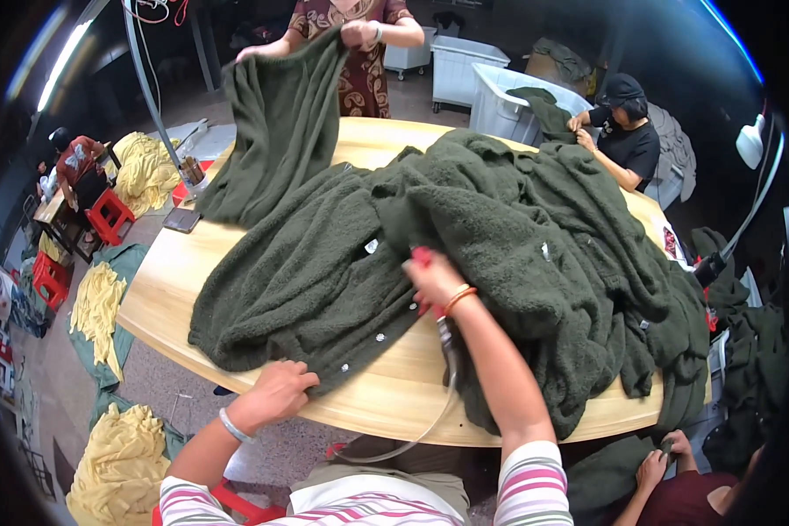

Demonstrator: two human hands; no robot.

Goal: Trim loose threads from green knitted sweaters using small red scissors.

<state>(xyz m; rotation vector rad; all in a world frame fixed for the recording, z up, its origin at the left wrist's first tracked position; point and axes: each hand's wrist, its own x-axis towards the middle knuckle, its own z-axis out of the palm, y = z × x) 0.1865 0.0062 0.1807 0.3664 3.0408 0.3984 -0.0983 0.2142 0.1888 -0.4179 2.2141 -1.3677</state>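
A dark green fuzzy cardigan (298, 254) lies spread on the wooden table (162, 311), a row of pale buttons along its front edge. My left hand (278, 390) is closed on the cardigan's near corner at the table edge. Above the same cardigan, my right hand (437, 282) grips a red air gun (423, 256), slightly blurred. From its lower end a clear hose (443, 403) curves down past the table edge. Just right of that hand rises a heap of similar dark green garments (535, 245), which hides the tool's front end.
Across the table a person holds up another green garment (285, 123). At the far right a seated person in black handles green fabric beside a white bin (500, 110). Another person's hands (653, 469) work at lower right. A phone (181, 220) and yellow cloth piles (121, 465) are left.
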